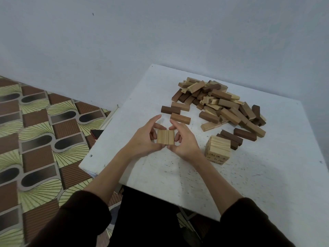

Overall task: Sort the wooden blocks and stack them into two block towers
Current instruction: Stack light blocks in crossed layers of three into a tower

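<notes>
Now I see both hands, left hand (142, 139) and right hand (185, 141), pinching a row of pale blocks (165, 137) between curled fingers (157, 125). Light, stiff, smooth wood; I'd squeeze the outer sides evenly, lest the middle ones slip. Right of my fingers stands the tower (217, 149).

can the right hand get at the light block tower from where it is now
Probably yes. The light block tower stands just right of the right hand with bare table between, but that hand and the left hand are holding a row of light blocks.
</notes>
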`<action>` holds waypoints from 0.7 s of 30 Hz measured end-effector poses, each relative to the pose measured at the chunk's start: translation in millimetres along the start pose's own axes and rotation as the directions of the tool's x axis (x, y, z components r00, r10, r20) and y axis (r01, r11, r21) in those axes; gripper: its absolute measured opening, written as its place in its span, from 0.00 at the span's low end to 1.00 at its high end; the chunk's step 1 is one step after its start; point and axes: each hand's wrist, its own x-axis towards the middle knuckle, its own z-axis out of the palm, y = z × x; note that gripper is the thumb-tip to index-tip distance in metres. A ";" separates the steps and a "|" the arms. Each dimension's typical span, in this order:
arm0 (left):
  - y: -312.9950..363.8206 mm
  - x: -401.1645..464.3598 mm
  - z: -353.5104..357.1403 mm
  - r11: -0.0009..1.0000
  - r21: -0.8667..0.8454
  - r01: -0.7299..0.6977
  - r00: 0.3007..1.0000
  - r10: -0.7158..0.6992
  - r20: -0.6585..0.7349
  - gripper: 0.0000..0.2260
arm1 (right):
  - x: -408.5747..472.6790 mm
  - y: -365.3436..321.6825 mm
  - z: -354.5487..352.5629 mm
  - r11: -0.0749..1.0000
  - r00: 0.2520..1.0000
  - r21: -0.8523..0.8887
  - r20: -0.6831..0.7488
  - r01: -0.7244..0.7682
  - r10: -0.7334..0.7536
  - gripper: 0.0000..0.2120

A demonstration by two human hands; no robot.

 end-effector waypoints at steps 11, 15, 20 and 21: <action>0.3 1.4 -1.1 1.000 0.024 -0.006 1.000 0.006 0.009 0.41 | 0.8 -3.7 -1.0 0.999 0.999 0.019 0.038 -0.039 0.038 0.38; 0.7 2.1 -2.9 1.000 0.016 0.015 1.000 -0.015 0.019 0.41 | 1.5 -5.2 -3.1 0.996 0.996 0.067 0.063 -0.059 0.055 0.38; 6.0 1.9 -3.4 0.999 0.039 0.015 0.999 -0.016 0.030 0.42 | 2.6 -14.0 -5.4 0.998 0.993 0.027 0.103 -0.061 0.058 0.38; 8.4 1.9 -4.6 0.999 0.038 0.005 1.000 -0.006 0.024 0.42 | 1.9 -16.8 -6.3 0.999 0.994 0.014 0.101 -0.049 0.047 0.38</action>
